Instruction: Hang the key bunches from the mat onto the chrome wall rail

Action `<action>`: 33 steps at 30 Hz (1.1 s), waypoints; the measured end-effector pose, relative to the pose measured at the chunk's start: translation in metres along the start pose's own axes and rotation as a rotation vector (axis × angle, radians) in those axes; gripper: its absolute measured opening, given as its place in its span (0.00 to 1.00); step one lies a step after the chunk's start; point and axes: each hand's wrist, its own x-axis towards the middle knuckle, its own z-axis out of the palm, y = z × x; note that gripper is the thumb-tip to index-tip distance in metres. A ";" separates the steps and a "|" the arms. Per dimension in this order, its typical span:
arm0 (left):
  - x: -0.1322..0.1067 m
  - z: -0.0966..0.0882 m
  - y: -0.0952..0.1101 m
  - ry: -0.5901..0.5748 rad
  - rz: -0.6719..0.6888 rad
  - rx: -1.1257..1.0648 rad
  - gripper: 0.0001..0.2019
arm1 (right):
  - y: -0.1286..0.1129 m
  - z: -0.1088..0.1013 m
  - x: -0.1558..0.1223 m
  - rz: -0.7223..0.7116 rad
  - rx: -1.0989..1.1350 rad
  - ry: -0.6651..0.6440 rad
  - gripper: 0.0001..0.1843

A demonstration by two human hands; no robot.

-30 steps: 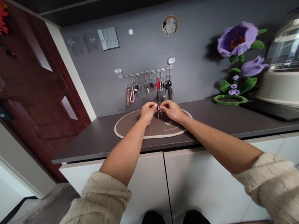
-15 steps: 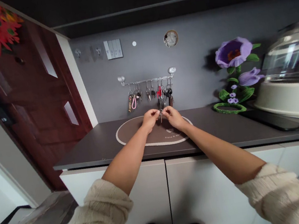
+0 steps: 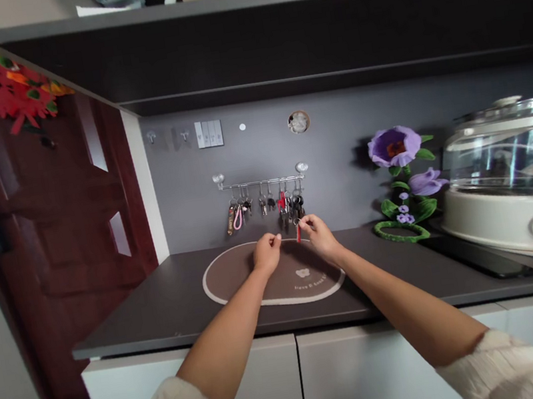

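Both my hands are held out over an oval brown mat (image 3: 239, 284) on a dark countertop (image 3: 163, 310). My right hand (image 3: 319, 235) pinches a key ring with a small red tag (image 3: 297, 230) hanging from it, just below a chrome wall rail (image 3: 260, 182) hung with several key bunches. My left hand (image 3: 267, 253) is curled shut a short way to the left of the tag; whether it holds anything is hidden.
A purple knitted flower (image 3: 396, 148) stands at the right of the counter, beside a white appliance with a clear lid (image 3: 510, 177). A dark red door (image 3: 51, 247) is on the left. White cabinet doors (image 3: 276, 387) sit below, and a shelf overhead carries boxes.
My hands have parted: before, both pinched the keys together over the mat, now only the right one holds the ring. My head has tilted up, bringing the shelf overhead into view.
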 end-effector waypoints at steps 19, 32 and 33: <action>0.000 0.005 -0.006 -0.066 -0.049 0.093 0.12 | -0.002 -0.035 0.100 0.241 0.296 0.103 0.07; 0.000 0.007 -0.006 -0.074 -0.082 0.048 0.12 | 0.003 -0.027 0.119 0.390 0.349 0.069 0.08; 0.000 0.007 -0.006 -0.075 -0.082 0.041 0.12 | 0.004 -0.027 0.119 0.374 0.350 0.065 0.09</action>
